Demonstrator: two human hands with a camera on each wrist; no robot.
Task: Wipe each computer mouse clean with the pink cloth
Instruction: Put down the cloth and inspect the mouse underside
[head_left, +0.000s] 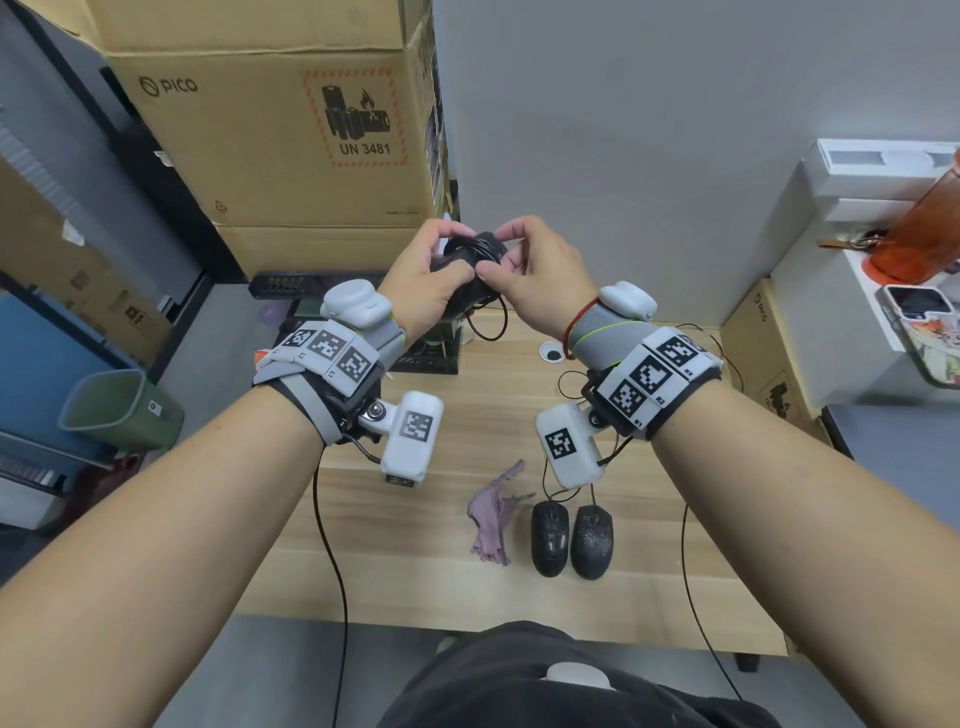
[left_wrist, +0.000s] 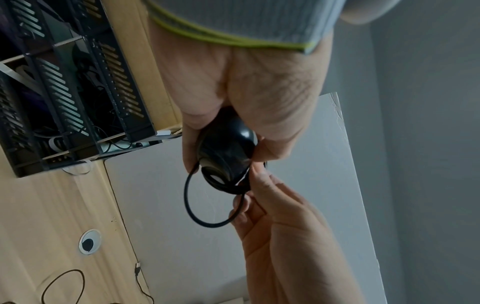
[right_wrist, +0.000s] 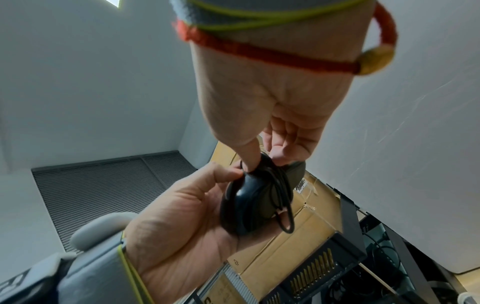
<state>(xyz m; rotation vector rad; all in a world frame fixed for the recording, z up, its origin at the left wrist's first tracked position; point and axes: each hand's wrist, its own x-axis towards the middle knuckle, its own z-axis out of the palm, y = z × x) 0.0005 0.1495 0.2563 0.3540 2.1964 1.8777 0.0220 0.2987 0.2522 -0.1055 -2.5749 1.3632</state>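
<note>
Left hand (head_left: 423, 291) gripping cable-wrapped black mouse (head_left: 470, 260) above desk's far edge (head_left: 623, 325); right hand (head_left: 540, 280) pinching its cable (left_wrist: 192, 197).

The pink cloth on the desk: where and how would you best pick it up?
Pinch the pink cloth at its bunched middle, coming straight down from above. It lies crumpled flat on the wooden desk, so no edge offers a side grip, and the two mice crowd its right side.

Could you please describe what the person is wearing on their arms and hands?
Both forearms are bare. Each wrist has a grey band with square black-and-white markers, a white camera pod and a thin black cable. The left hand is bare; the right hand has a red cord bracelet with a yellow bead.
</note>
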